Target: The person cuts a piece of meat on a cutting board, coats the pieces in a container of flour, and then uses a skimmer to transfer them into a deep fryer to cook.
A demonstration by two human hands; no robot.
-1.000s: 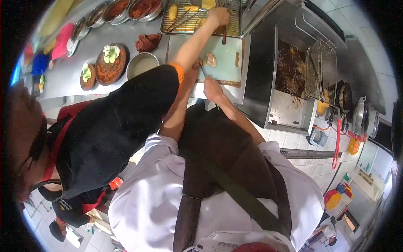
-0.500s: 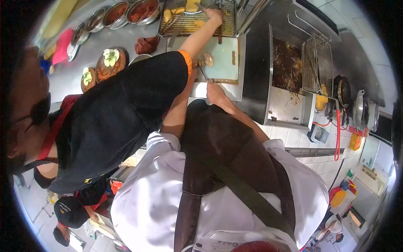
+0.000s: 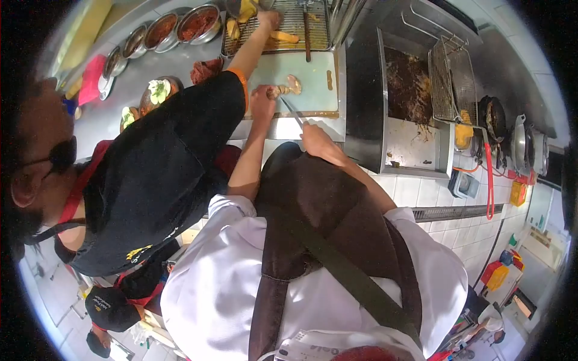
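A pale green cutting board [image 3: 316,66] lies on the counter ahead of me. On it is a pale brown, partly sliced piece of meat [image 3: 294,84]. My left hand [image 3: 262,101] is at the left end of the meat, its fingers closed against the cut pieces. My right hand [image 3: 318,142], at the board's near edge, grips a knife [image 3: 291,112]. The blade points up and left, its tip close to the cut end. A small brown strip [image 3: 329,80] lies apart on the board's right side.
A co-worker's arm [image 3: 250,51] reaches in from the left to a wire rack [image 3: 313,27] with yellow food pieces. Metal bowls [image 3: 200,27] of red food line the back left. To the right are a fryer [image 3: 409,90] and a wire basket [image 3: 453,81].
The co-worker's arm has swung left, away from the board, uncovering my left hand at the meat. A yellow piece has left the rack's top. My right hand still holds the knife.
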